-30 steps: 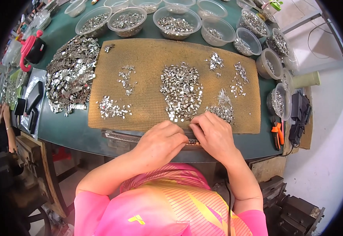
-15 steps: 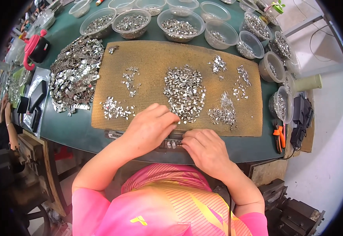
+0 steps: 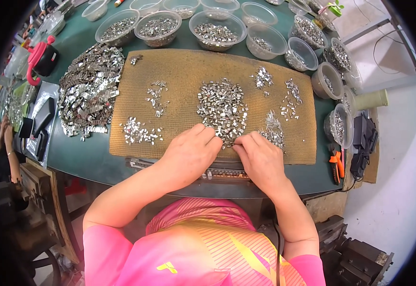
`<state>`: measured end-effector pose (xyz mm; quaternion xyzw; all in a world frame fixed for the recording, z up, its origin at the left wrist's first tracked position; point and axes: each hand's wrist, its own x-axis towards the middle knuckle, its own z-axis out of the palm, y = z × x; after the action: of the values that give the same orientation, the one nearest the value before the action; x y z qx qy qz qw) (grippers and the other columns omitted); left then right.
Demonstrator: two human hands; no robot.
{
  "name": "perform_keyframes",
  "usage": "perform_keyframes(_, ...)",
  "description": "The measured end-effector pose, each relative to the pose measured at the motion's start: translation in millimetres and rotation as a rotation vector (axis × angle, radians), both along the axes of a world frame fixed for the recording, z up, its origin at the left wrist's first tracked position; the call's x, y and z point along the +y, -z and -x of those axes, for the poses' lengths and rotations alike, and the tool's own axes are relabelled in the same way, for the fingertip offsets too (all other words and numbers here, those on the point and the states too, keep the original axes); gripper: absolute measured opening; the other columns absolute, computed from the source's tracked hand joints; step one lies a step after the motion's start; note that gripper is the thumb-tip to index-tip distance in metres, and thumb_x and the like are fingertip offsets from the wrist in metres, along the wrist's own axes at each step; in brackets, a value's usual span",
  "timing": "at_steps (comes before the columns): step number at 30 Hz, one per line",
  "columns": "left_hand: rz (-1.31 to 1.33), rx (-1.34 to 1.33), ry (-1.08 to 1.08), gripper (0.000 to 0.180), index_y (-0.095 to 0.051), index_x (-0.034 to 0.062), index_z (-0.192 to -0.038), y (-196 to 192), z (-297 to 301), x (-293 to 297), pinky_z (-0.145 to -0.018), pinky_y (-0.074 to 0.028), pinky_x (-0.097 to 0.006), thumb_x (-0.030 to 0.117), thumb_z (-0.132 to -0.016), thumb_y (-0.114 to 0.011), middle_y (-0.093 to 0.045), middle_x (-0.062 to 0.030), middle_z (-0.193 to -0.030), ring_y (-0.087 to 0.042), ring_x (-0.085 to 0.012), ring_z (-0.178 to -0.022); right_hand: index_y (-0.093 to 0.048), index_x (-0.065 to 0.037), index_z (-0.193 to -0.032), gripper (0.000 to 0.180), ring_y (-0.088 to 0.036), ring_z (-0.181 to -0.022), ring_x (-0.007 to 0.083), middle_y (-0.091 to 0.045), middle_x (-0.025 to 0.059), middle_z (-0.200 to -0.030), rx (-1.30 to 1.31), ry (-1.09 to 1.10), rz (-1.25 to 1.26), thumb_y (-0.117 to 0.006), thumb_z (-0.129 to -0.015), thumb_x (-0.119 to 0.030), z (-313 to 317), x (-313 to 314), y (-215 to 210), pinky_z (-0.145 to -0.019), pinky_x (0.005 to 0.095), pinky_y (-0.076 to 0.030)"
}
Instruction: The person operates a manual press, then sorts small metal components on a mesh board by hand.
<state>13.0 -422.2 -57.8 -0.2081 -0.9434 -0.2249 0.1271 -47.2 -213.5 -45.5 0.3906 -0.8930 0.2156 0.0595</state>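
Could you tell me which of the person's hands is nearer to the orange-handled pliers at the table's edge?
The right hand is nearer: the orange-handled pliers lie just beyond it on the person's right. The left hand is farther off, on the right hand's other side.

The only view comes from the camera on my head, looking steeply down over my pink shirt point(image 3: 193, 248) onto the green table point(image 3: 89, 157) close before me. Its fisheye lens bends the table's edges and darkens the corners.
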Motion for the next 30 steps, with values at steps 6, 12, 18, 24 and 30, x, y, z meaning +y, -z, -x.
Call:
perform_keyframes(6, -0.092, 0.002, -0.047, 0.013, -0.058, 0.0053, -0.092, -2, -2, -1, -0.076, -0.054, -0.039, 0.006, -0.084, -0.068, -0.055, -0.0082, -0.088, -0.059, -0.0282, -0.087, -0.065, -0.01, -0.096, 0.014, -0.066, -0.077, 0.0249, -0.062, 0.0049, -0.088, -0.042, -0.089, 0.057, -0.076, -0.087, -0.011, -5, 5, -6, -0.066, 0.037, -0.053)
perform_keyframes(12, -0.271, -0.076, -0.065, 0.013, -0.057, 0.0035, -0.096, -11, -15, -14, -0.076, -0.052, -0.043, 0.006, -0.091, -0.068, -0.059, -0.0125, -0.088, -0.061, -0.0332, -0.087, -0.066, -0.006, -0.099, 0.017, -0.068, -0.088, 0.0282, -0.07, 0.0073, -0.099, -0.177, -0.25, 0.123, -0.076, -0.085, -0.006, -29, -2, -18, -0.077, 0.0386, -0.054)
perform_keyframes(18, -0.4, -0.182, -0.125, 0.015, -0.062, 0.0033, -0.101, -12, -33, -23, -0.078, -0.052, -0.043, 0.003, -0.089, -0.071, -0.064, -0.0126, -0.094, -0.064, -0.0345, -0.091, -0.069, -0.006, -0.1, 0.017, -0.069, -0.089, 0.0275, -0.07, 0.0065, -0.1, -0.131, -0.283, 0.16, -0.076, -0.085, -0.006, -30, -3, -14, -0.077, 0.0375, -0.054)
perform_keyframes(24, -0.462, -0.237, -0.074, 0.012, -0.065, 0.004, -0.097, -16, -41, -12, -0.078, -0.053, -0.043, 0.004, -0.088, -0.072, -0.065, -0.0111, -0.093, -0.064, -0.0336, -0.089, -0.069, -0.01, -0.1, 0.014, -0.067, -0.086, 0.025, -0.067, 0.0042, -0.096, -0.069, -0.087, 0.108, -0.076, -0.088, -0.011, -14, -7, -3, -0.071, 0.0362, -0.054)
perform_keyframes(30, -0.368, -0.178, 0.006, 0.01, -0.069, 0.0052, -0.097, -11, -41, 3, -0.081, -0.053, -0.042, 0.009, -0.089, -0.073, -0.066, -0.0078, -0.096, -0.063, -0.0299, -0.096, -0.071, -0.008, -0.1, 0.012, -0.068, -0.082, 0.0256, -0.067, 0.0054, -0.09, -0.06, -0.072, 0.024, -0.075, -0.088, -0.007, -9, -14, -4, -0.07, 0.0372, -0.055)
